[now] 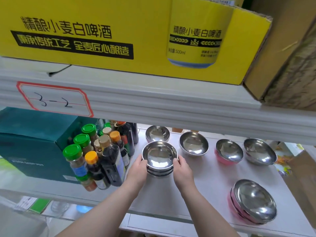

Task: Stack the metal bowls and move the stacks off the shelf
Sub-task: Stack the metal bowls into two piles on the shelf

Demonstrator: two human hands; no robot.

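Note:
A stack of metal bowls (159, 156) stands on the white shelf (201, 182). My left hand (137, 170) grips its left side and my right hand (183, 171) grips its right side. Behind it sits another short stack of bowls (157, 133). To the right stand a single steel bowl (194, 142), a pink-sided bowl (229, 151) and a further steel bowl (259, 152). Near the front right edge lies a tilted stack of pink-sided bowls (253, 201).
Sauce bottles and spice jars (100, 153) crowd the shelf just left of my left hand, beside a teal box (32, 147). The upper shelf board (153, 103) hangs low overhead, carrying a yellow carton (119, 35). A brown cardboard box (304, 178) stands at right.

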